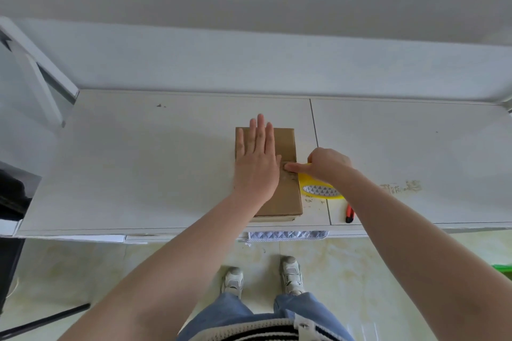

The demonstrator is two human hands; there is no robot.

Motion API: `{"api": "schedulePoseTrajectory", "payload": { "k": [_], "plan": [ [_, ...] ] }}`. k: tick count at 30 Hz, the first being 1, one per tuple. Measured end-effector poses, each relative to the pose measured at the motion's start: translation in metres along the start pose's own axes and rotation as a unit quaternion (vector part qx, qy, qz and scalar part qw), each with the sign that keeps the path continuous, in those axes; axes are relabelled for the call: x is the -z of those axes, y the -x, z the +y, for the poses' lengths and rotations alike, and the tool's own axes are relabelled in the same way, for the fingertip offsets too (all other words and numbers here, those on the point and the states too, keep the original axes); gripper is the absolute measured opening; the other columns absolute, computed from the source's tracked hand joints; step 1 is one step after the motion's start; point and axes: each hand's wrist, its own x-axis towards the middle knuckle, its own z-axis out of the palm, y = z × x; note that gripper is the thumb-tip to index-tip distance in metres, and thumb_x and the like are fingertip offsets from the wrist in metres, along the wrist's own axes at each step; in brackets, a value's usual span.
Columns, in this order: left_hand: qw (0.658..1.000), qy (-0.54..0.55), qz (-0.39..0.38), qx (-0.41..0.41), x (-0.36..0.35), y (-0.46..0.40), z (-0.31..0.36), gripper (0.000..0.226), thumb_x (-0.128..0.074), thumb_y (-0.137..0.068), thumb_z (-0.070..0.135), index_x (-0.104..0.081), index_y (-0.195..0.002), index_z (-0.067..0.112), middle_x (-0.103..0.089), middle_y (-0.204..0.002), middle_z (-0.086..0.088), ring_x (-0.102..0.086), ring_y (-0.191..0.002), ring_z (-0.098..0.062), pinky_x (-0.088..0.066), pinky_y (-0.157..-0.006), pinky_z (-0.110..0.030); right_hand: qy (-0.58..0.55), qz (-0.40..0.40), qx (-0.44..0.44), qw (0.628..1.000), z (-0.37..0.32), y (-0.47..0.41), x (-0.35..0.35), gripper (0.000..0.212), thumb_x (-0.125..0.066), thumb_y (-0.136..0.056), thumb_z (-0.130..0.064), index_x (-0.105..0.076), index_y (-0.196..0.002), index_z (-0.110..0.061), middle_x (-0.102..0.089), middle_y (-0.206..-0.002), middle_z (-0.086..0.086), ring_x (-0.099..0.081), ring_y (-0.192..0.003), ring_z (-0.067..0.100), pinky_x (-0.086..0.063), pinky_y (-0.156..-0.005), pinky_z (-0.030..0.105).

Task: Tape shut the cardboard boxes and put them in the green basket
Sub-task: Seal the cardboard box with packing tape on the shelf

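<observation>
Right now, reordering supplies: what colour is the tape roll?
Yellow tape roll, patterned core; head view.

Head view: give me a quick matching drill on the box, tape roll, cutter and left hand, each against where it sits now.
Things:
1. cardboard box
2. tape roll
3. utility knife
4. left hand

Places:
A. near the table's front edge, right of the roll
B. flat on the box top, fingers straight
C. flat on the white table, under both hands
D. against the box's right side, under the right hand

Pairs: 1-C, 2-D, 3-A, 4-B
</observation>
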Motion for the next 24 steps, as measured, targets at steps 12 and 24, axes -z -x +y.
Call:
{"api": "schedulePoseTrajectory", "payload": {
  "k": [12,24],
  "plan": [
    [0.965,0.228,-0.030,0.122,-0.001,0.015,-0.046,0.075,-0.029,-0.094,0.065,0.007,-0.154,0.039,0.022,-0.162,0.002,-0.052,-0.122,-0.035,-0.050,-0.077,-0.038,-0.215,-0.006,0.174,0.961,0.030,0.010,0.027,0.043,-0.063,-0.081,-0.063,-0.063,-0.065,-0.023,-0.057,-0.061,-0.007,-0.058,-0.064,0.015,-0.043,-0.060,0.029],
    [0.926,0.349,-0.061,0.127,-0.005,0.018,-0.079,0.076,-0.036,-0.093,0.065,0.010,-0.151,0.047,0.021,-0.161,0.010,-0.031,-0.143,-0.029,-0.042,-0.100,-0.045,0.084,0.055,0.063,0.993,-0.030,0.030,0.054,0.070,-0.053,-0.069,-0.085,-0.052,-0.066,-0.015,-0.057,-0.066,-0.002,-0.053,-0.062,0.013,-0.033,-0.053,0.026]
  ]
}}
